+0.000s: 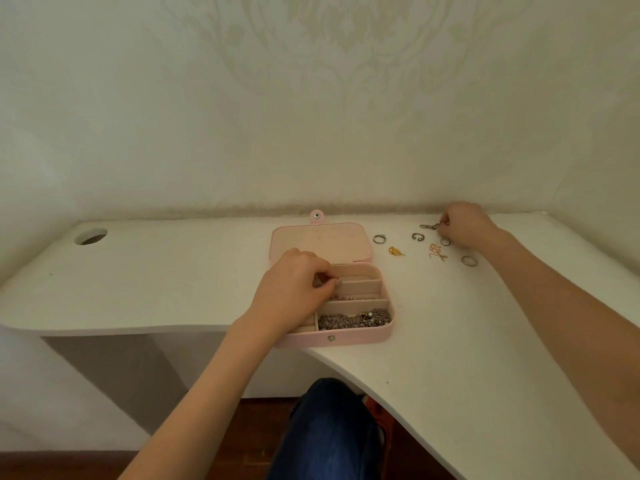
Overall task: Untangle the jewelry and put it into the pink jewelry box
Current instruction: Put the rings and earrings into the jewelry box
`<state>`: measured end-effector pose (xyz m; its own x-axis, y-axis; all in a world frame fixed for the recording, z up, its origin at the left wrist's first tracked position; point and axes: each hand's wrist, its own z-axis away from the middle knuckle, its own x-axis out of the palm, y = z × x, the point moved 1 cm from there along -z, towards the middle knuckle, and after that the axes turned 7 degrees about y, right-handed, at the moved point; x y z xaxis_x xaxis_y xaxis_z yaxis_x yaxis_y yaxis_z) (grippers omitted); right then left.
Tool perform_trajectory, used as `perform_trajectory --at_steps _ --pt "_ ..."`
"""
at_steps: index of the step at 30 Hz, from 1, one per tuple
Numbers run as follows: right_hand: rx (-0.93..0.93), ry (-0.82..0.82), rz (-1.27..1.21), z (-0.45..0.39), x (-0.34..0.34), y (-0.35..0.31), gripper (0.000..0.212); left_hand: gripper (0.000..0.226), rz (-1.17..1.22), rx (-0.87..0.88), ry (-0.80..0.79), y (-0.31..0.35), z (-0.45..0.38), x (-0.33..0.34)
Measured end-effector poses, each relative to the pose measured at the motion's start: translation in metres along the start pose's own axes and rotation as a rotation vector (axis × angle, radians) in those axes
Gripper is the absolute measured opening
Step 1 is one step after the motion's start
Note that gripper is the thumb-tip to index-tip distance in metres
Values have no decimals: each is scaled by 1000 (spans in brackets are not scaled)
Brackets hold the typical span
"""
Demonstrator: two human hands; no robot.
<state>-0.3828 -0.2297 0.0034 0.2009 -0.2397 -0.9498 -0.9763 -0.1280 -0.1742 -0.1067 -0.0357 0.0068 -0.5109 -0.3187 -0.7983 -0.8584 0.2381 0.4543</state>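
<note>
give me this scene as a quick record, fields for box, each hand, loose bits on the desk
box: pink jewelry box, lid open, on the white desk
front compartment: pile of chains
left hand: left hand over the box, fingertips pinched; what it holds is too small to tell
right hand: right hand pinches a chain on the desk
loose: rings, gold charm, rose-gold piece

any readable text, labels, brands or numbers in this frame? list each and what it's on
None readable.
Pink box: no print shows on the lid, wall or snap.
Rings and charms on the desk: too small to show any engraving.
Wall: a faint ornament pattern only, no lettering.
</note>
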Motion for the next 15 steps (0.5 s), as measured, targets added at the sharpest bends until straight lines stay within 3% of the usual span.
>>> perform_trajectory --at_steps 4,7,10,12,15 --pt "57 -2 -142 5 -5 -6 24 13 25 -15 -11 1 0 -2" --pt "45 115 -468 21 -18 -23 6 13 140 -52 4 4 -4 -5" --pt "-27 150 -723 45 -40 -50 8 24 308 -89 110 17 -16 -5" --pt "-103 109 -850 63 -59 -72 10 40 348 -92 156 30 -28 -4" --pt "-214 -77 -1091 92 -81 -99 16 50 566 -169 63 49 -44 -2"
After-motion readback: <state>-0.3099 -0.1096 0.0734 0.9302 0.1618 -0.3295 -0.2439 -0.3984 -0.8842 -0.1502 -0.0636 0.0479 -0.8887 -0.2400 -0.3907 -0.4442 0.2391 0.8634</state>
